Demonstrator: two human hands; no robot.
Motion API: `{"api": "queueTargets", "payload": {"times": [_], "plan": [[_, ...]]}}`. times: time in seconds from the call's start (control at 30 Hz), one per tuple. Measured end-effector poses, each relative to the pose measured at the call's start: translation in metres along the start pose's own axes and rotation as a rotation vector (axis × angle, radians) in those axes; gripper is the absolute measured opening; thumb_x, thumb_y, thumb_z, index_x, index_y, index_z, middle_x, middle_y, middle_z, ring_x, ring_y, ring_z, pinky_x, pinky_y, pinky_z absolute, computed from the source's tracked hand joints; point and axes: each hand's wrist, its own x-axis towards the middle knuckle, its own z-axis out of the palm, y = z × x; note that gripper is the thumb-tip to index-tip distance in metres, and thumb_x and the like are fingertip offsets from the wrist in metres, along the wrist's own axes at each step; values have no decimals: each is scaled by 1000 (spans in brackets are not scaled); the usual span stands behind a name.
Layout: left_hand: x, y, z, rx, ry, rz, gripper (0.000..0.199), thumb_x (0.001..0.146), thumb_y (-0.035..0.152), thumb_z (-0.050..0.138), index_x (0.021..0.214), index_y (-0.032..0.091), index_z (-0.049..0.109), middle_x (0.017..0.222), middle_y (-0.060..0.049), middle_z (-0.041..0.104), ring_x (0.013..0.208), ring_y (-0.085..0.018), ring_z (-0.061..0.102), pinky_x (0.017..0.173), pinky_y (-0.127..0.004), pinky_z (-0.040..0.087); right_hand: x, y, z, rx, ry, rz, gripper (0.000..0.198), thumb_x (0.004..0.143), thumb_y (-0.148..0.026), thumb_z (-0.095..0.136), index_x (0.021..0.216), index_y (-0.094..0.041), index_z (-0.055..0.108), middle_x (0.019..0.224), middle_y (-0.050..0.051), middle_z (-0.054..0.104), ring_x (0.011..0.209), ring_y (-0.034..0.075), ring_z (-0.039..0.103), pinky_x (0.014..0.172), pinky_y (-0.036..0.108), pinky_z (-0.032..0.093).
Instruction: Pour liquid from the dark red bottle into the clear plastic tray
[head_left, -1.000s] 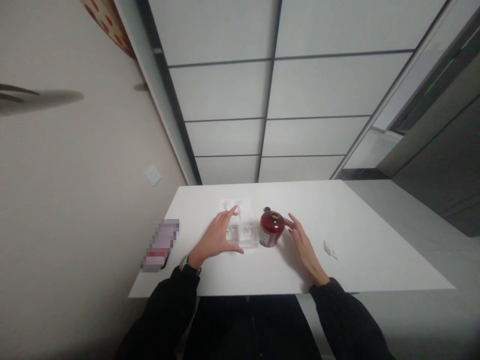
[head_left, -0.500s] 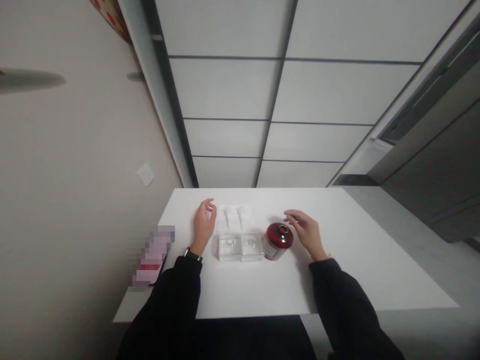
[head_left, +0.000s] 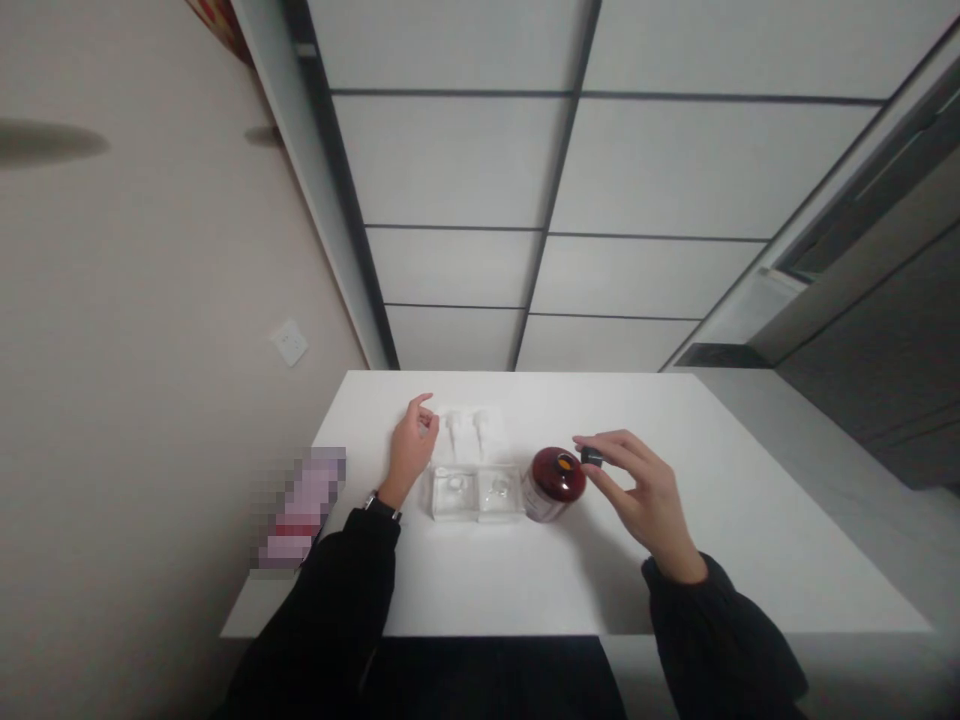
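Note:
In my right hand (head_left: 645, 490) a small black cap (head_left: 591, 457) is pinched between thumb and fingers, just right of the bottle's mouth. The dark red-brown bottle (head_left: 561, 482) stands upright and uncapped, with a pale label low on its side. Beside the bottle, to its left, sits a clear plastic container (head_left: 456, 508) with two compartments; small clear things in them are hard to make out. My left hand (head_left: 414, 438) holds nothing that I can see, its index finger stretched out and the others loosely bent. Two white pieces with narrow stems (head_left: 454, 425) lie right of it.
A pixelated pinkish flat object (head_left: 307, 505) lies at the left edge of the white table (head_left: 480, 585). A wall with a socket (head_left: 289, 343) rises on the left. White panelled doors (head_left: 450, 265) stand behind the table.
My right hand has drawn back and right, and the black cap now shows in its fingers. The left hand has shifted slightly right, closer to the white pieces. The view has tilted a little.

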Motion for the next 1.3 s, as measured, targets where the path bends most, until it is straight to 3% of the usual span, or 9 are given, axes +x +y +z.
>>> {"api": "queueTargets", "payload": {"times": [0.1,0.27,0.4,0.63,0.87,1.0,1.17,1.23,1.3], "plan": [[0,0,-1,9,-1,4,37,95,19,57,132,20,59,89,1,68,85,-18,67,87,-31,52,5,-7,-5,-104,-126,-114,32,103,-27,66,134,-32,72,105,6,70,89,22,72,79,37,64],[-1,-2,-4,29,-3,8,33,95,22,59,128,21,62,77,4,61,74,-17,61,79,-28,47,9,-8,2,-201,-222,-114,35,104,-26,62,138,-31,70,106,8,66,85,21,71,73,36,63],[-2,-2,-4,36,10,6,33,96,24,59,129,20,63,74,6,59,67,-15,55,74,-27,44,-2,0,21,-107,-79,-79,32,101,-23,63,131,-30,74,106,8,65,92,23,71,77,38,63],[-1,-2,-2,66,-3,0,29,97,25,57,125,21,66,73,6,59,65,-15,56,71,-25,44,-25,15,63,246,131,72,21,104,-30,59,119,-30,73,112,6,79,108,27,73,109,52,55],[-1,0,-1,40,-26,7,25,97,27,57,116,21,71,76,2,66,74,-17,65,80,-29,52,-29,21,74,334,209,112,17,104,-37,61,115,-29,71,109,7,79,108,28,73,105,51,56],[2,9,-8,11,19,47,27,98,32,53,113,19,71,93,-5,73,88,-21,69,85,-34,56,-29,21,78,409,276,118,24,101,-35,68,121,-32,55,107,4,77,107,26,74,98,48,59],[0,57,-25,-16,-33,159,31,100,34,50,119,19,70,112,-10,72,102,-23,69,95,-39,56,-29,24,79,482,283,146,38,93,-37,78,118,-29,51,123,9,70,112,28,72,100,50,58],[-5,96,-26,-32,-179,238,27,99,35,57,117,24,73,108,-5,73,99,-20,70,92,-33,56,-29,25,80,511,281,148,37,92,-37,79,110,-30,47,121,7,67,112,27,72,100,50,58],[-11,140,-21,10,-452,362,25,102,35,58,122,27,73,110,-2,75,95,-18,71,88,-31,56,-30,25,81,542,292,144,43,91,-37,79,108,-32,40,119,4,63,111,26,73,99,48,60]]}}
